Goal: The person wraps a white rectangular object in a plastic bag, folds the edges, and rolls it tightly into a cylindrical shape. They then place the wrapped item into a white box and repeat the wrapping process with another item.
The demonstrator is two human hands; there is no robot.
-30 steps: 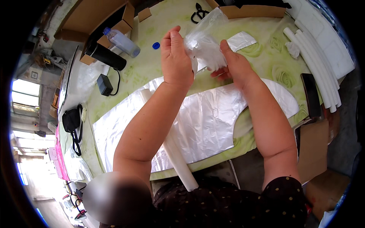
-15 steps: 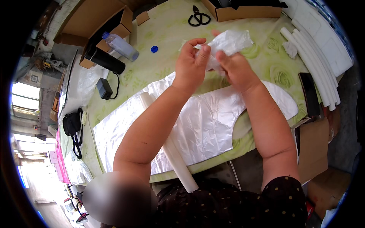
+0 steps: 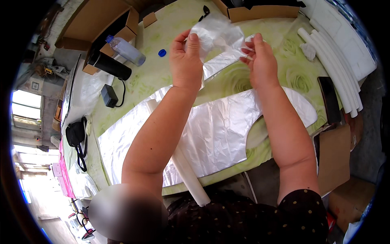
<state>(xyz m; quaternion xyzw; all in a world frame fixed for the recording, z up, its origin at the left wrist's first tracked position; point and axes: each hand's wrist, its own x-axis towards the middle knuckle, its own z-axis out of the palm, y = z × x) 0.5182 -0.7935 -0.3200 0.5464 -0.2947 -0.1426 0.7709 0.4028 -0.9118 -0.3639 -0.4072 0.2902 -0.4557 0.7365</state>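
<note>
A crumpled piece of thin clear plastic film [image 3: 219, 34] is stretched between my two hands above the far part of the table. My left hand [image 3: 185, 61] pinches its left edge between thumb and fingers. At the other edge, my right hand [image 3: 263, 61] grips the film with thumb and curled fingers. Below my forearms lies a large flat white plastic sheet [image 3: 219, 130] with a curved cutout on its near right side. A white tube [image 3: 187, 175] rests slantwise across that sheet, its near end past the table edge. Scissors [image 3: 205, 12] are partly hidden behind the film.
On the left are a plastic bottle [image 3: 128, 51], black cylinder [image 3: 109, 65], blue cap [image 3: 162, 53], black power adapter [image 3: 109, 96] and small black bag [image 3: 76, 132]. White tubes [image 3: 333, 73] and a phone [image 3: 329, 99] lie right. Cardboard boxes [image 3: 264, 13] stand at the back.
My hands have moved apart, the left one leftward and the right one slightly right. The bunched film has spread open between them and now covers part of the scissors.
</note>
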